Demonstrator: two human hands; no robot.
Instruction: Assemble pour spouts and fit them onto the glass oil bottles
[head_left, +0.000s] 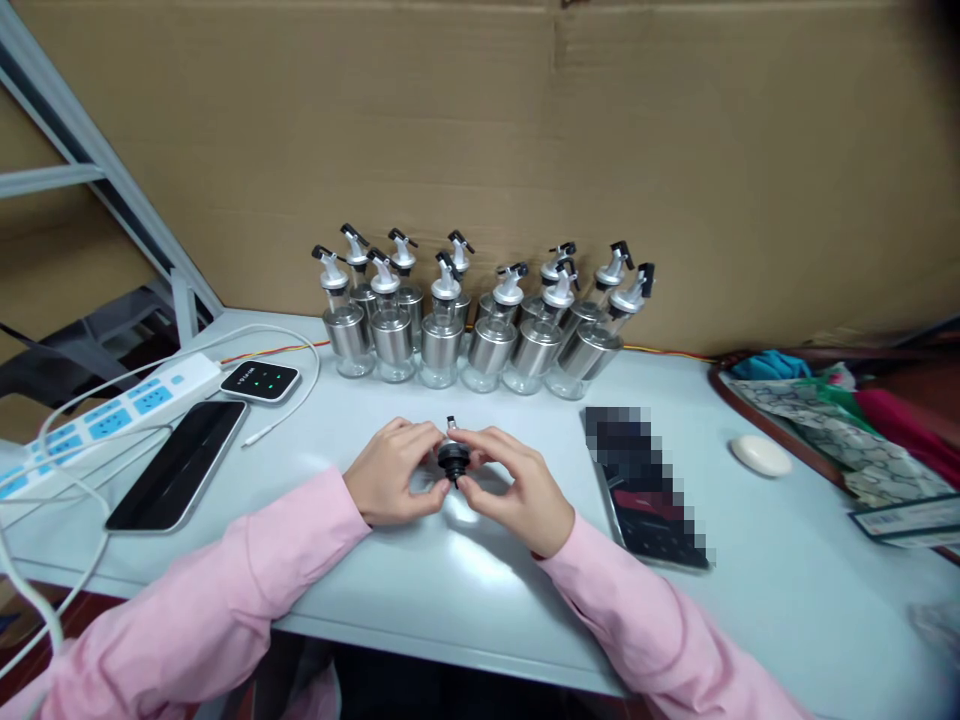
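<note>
Between my two hands, low over the table's middle, is a bottle pourer (454, 458) with a black ribbed stopper facing me. My left hand (397, 468) pinches it from the left, thumb at the stopper's lower end. From the right, my right hand (516, 482) grips it with thumb and fingers. The fingers hide part of its metal top. Behind my hands stand several oil bottles (442, 345) of glass with steel sleeves, in two rows, each with a silver pourer and black lever on top.
On the left lie a power strip (112, 415), a black phone (180, 465), a small device with green lights (261, 381) and white cables. A dark, partly blurred phone (649, 490) and a white oval object (760, 455) lie on the right. A cardboard wall (480, 130) closes off the back.
</note>
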